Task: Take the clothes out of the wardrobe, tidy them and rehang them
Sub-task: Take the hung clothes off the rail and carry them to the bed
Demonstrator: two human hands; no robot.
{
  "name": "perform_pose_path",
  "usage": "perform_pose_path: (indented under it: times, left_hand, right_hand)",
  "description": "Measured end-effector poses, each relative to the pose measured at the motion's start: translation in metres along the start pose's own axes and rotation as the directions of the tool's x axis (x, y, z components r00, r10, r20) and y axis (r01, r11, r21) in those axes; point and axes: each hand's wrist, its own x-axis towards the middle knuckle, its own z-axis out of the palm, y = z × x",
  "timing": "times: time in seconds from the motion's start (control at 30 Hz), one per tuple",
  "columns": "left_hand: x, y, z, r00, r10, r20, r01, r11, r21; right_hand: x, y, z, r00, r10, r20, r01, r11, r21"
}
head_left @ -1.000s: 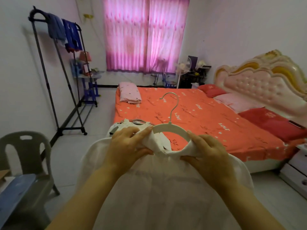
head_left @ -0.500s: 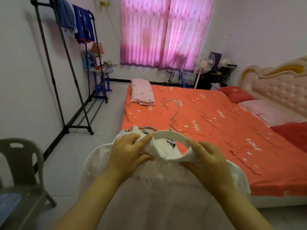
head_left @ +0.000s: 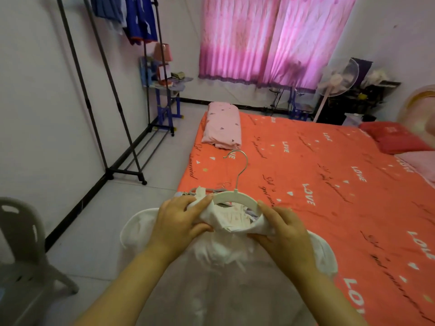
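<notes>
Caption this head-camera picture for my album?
Left hand and right hand grip a white fabric garment on a white plastic hanger near an orange-sheeted bed.

Home bedroom, wide bed [head_left: 306, 175] under an orange sheet printed LOVE, pink pillow [head_left: 222, 125] on it, padded headboard [head_left: 417, 109], pink curtains [head_left: 270, 38] lit from behind, standing fan [head_left: 339, 77], metal garment rack [head_left: 88, 104] hung with blue clothes [head_left: 141, 20] by the wall

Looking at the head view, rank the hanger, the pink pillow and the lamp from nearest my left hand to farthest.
1. Hanger, right beside the left hand, in the garment it grips.
2. Pink pillow, ahead on the bed.
3. Lamp, far back on the left.
</notes>
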Motion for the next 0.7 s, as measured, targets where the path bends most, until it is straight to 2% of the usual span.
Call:
perform_pose_path:
  times: [0.17, 0.47, 0.7]
  left_hand:
    - [0.030, -0.018, 0.038, 0.996, -0.055, 0.063, 0.055, 0.998, 0.004]
    - [0.084, -0.070, 0.108, 0.984, -0.064, 0.167, 0.078, 0.994, -0.078]
    - [0.118, -0.101, 0.159, 0.960, -0.097, 0.261, 0.123, 0.989, -0.087]
  right_hand:
    - [0.025, 0.038, 0.037, 0.999, 0.008, 0.050, -0.008, 1.000, 0.006]
    - [0.065, 0.087, 0.097, 0.992, 0.084, 0.094, -0.081, 0.996, -0.036]
    - [0.093, 0.122, 0.140, 0.971, 0.133, 0.197, -0.126, 0.991, -0.047]
